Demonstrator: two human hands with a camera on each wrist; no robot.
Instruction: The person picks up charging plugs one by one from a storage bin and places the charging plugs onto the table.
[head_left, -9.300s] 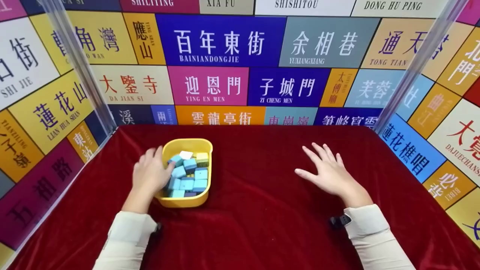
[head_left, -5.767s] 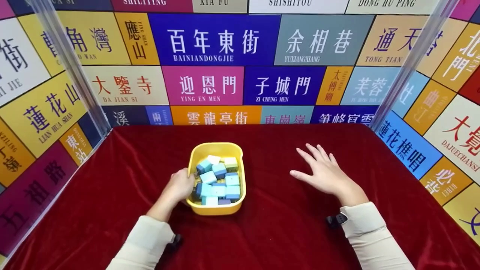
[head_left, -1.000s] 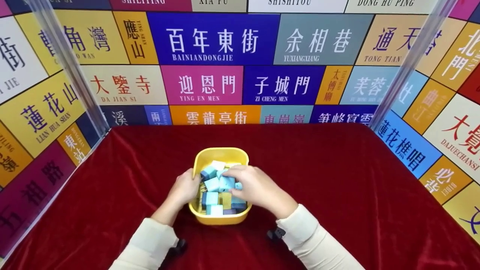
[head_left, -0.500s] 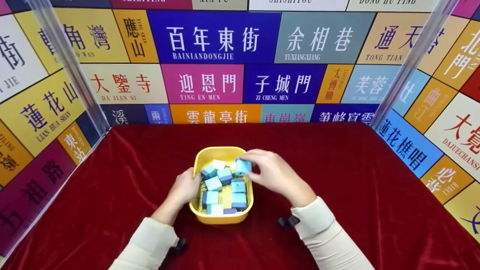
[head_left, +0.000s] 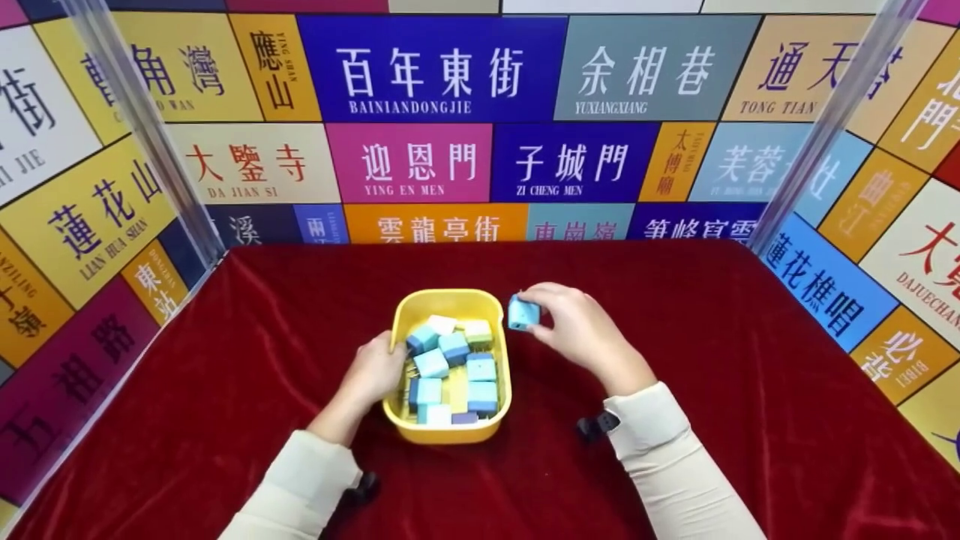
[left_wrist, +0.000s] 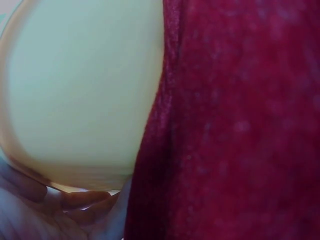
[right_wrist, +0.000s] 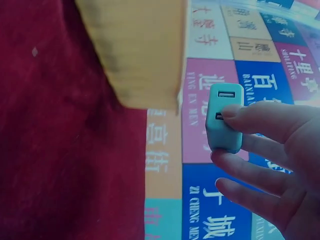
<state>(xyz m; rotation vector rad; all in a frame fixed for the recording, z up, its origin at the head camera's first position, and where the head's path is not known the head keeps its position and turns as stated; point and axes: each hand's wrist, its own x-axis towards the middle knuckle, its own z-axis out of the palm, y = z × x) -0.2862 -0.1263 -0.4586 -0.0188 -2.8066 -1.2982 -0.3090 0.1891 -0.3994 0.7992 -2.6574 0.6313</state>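
A yellow plastic bin [head_left: 450,433] stands on the red cloth and holds several light-blue and dark-blue USB charger blocks [head_left: 430,364], plus whitish and pale-yellow ones. My left hand [head_left: 373,369] grips the bin's left rim; in the left wrist view its fingers curl at the bin's wall [left_wrist: 80,90]. My right hand [head_left: 581,326] pinches one light-blue USB charger [head_left: 523,313] above the cloth, just right of the bin. Two port openings show on this charger's face [right_wrist: 225,131] in the right wrist view, with the thumb [right_wrist: 260,120] across it.
Red velvet cloth [head_left: 675,330] covers the table. Printed panels with Chinese characters [head_left: 442,75] rise behind and at both sides. Clear upright posts [head_left: 832,127] stand at the back corners.
My right hand has gone from inside the bin to its right side, lifting out a light-blue charger. My left hand keeps its hold; earlier it drew the bin rightward.
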